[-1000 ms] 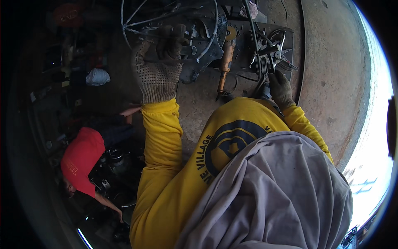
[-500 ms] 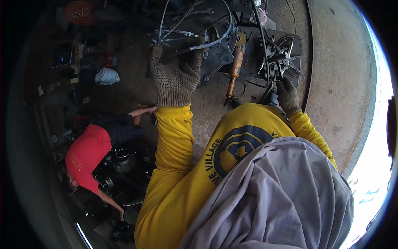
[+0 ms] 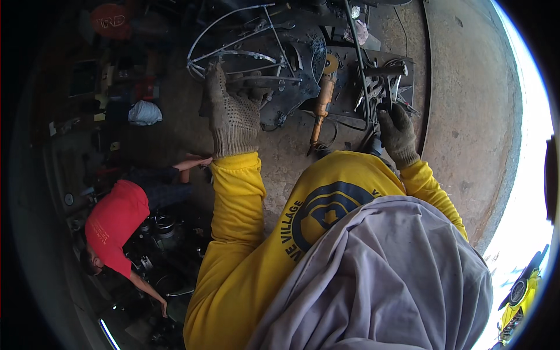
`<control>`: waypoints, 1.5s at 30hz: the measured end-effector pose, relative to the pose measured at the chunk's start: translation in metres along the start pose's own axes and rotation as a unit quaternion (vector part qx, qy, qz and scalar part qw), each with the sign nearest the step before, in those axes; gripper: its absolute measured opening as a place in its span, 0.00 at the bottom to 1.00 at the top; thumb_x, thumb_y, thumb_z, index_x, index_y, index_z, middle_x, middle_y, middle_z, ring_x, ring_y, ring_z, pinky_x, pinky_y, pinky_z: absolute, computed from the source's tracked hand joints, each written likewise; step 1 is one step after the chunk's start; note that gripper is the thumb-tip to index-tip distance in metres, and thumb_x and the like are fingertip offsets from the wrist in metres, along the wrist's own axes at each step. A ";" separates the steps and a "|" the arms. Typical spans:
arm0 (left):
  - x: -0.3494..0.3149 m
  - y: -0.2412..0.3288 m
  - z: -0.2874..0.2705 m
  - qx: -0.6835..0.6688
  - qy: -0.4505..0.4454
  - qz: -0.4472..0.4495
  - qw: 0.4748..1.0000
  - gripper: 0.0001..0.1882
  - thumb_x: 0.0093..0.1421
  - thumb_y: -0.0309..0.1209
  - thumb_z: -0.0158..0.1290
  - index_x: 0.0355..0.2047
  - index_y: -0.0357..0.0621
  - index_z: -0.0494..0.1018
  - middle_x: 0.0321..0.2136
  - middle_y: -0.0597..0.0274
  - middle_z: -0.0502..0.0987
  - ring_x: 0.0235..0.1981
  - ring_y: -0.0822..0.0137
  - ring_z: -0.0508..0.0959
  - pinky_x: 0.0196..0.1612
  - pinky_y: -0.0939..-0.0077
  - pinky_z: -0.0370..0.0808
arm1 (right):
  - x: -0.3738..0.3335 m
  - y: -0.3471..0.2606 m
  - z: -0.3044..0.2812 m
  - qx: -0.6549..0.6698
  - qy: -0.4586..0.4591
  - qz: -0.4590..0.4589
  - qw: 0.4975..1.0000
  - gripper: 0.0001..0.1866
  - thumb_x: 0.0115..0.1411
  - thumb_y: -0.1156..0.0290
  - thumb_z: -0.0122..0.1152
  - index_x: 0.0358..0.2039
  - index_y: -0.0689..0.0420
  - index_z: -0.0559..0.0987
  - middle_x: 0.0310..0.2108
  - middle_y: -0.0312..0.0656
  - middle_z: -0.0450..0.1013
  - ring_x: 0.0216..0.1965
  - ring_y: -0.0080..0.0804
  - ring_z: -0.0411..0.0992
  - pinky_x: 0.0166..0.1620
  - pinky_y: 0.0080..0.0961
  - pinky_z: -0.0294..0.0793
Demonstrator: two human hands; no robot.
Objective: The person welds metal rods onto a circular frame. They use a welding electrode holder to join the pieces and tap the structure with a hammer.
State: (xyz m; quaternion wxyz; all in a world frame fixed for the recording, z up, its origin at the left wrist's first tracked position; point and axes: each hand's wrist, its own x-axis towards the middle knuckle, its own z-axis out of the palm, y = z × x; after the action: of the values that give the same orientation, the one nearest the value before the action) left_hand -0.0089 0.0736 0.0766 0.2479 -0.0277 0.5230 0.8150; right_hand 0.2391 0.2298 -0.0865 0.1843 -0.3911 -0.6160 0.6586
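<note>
My left hand (image 3: pixel 233 116), in a pale knit glove, is closed over the lower edge of a round wire frame (image 3: pixel 245 55) of bent steel rods lying on the concrete floor. In a dark glove, my right hand (image 3: pixel 398 135) curls its fingers around a cluster of thin metal rods (image 3: pixel 379 81) on a dark steel plate. An angle grinder (image 3: pixel 322 102) with an orange body lies between the two hands, its cord trailing toward me. My yellow sleeves and a grey hood fill the lower middle of the view.
At the left a person in a red shirt (image 3: pixel 116 219) bends over dark engine parts (image 3: pixel 157 233). A white bundle (image 3: pixel 144 112) and cluttered shelves stand at the far left. A curved concrete edge (image 3: pixel 466 146) runs down the right, with bright daylight beyond it.
Both hands and the metalwork sit lower and nearer in the picture than before. My left hand stays on the wire frame and my right hand stays at the rods.
</note>
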 end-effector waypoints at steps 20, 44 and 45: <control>0.014 -0.057 -0.008 0.354 -0.092 0.196 0.910 0.18 0.61 0.41 0.58 0.43 0.40 0.72 0.28 0.61 0.79 0.27 0.71 0.80 0.31 0.75 0.77 | 0.064 -0.154 0.084 -0.315 -0.072 -0.324 0.889 0.14 0.60 0.63 0.63 0.37 0.60 0.75 0.32 0.46 0.77 0.36 0.37 0.77 0.39 0.32 0.75; 0.145 -0.023 -0.027 0.625 -0.330 0.307 0.637 0.46 0.48 0.46 0.68 0.61 0.40 0.58 0.54 0.51 0.67 0.55 0.58 0.70 0.56 0.63 0.71 | 0.081 -0.125 0.044 -0.192 -0.090 -0.212 0.954 0.15 0.61 0.60 0.60 0.42 0.57 0.75 0.35 0.45 0.78 0.39 0.45 0.77 0.42 0.35 0.74; 0.152 -0.029 -0.030 0.595 -0.334 0.348 0.643 0.46 0.46 0.47 0.68 0.59 0.40 0.60 0.51 0.53 0.69 0.51 0.59 0.72 0.53 0.62 0.72 | 0.087 -0.121 0.041 -0.159 -0.058 -0.242 0.955 0.15 0.61 0.60 0.60 0.42 0.57 0.76 0.35 0.46 0.78 0.39 0.46 0.77 0.41 0.35 0.74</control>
State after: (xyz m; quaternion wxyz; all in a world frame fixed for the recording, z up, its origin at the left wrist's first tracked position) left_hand -0.1362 0.1142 -0.0081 0.0663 0.5838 0.7480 0.3087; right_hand 0.1252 0.2857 0.0012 0.2373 -0.2154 -0.7983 0.5098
